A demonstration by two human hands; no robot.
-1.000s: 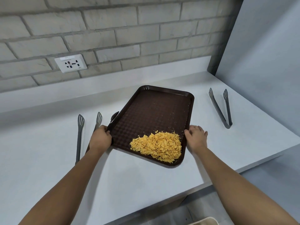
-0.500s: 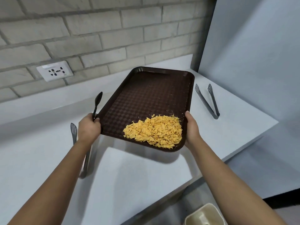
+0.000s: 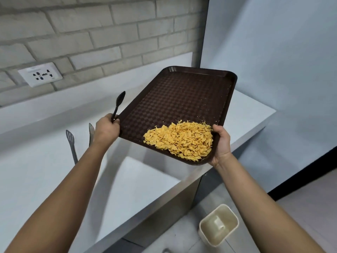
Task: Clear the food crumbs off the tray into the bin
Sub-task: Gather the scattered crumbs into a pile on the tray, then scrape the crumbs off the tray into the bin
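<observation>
A dark brown tray (image 3: 175,99) is held in the air above the white counter, tilted with its near edge lower. A pile of yellow food crumbs (image 3: 180,139) lies at its near right corner. My left hand (image 3: 106,131) grips the tray's left edge together with a black utensil (image 3: 118,105) that sticks up past the fingers. My right hand (image 3: 221,143) grips the near right corner from underneath, thumb on the rim. A cream bin (image 3: 218,224) stands open on the floor below, to the right of the counter's front.
Grey tongs (image 3: 72,143) lie on the white counter (image 3: 45,179) behind my left forearm. A brick wall with a socket (image 3: 40,73) runs along the back. A pale blue wall (image 3: 282,61) closes the right side. The counter's edge drops to a grey floor.
Both hands lifted the tray off the counter and carried it right and up, past the counter's right part. The bin came more fully into view. The right-hand tongs are now hidden.
</observation>
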